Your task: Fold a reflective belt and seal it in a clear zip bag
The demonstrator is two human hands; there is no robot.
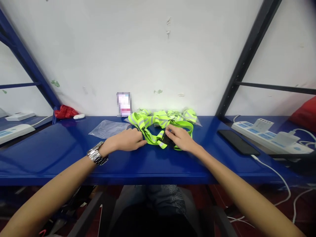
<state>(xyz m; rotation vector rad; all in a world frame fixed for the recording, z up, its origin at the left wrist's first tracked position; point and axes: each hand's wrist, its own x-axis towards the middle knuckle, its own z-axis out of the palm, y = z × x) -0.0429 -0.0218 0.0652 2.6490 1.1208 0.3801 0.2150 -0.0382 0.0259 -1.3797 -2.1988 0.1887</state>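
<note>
A loose tangle of neon yellow-green straps with silver stripes, which looks like a reflective strap vest (154, 140), lies on the blue table in front of me. My left hand (129, 140) is closed at its left side, with a strap at the fingertips; the curled fingers are partly hidden. At the other side my right hand (181, 137) pinches the vest beside a black part (169, 141), perhaps a buckle. Behind it sit several similar vests in clear bags (190, 115). An empty-looking clear plastic bag (108, 129) lies flat beyond my left wrist.
A blurred-out upright screen (124, 104) leans against the wall. On the right are a black phone (238, 141) with a white cable and a white power strip (271, 136). Red cloth (65, 112) and a small white case (79, 116) sit at the back left. The table's front edge (153, 179) is near me.
</note>
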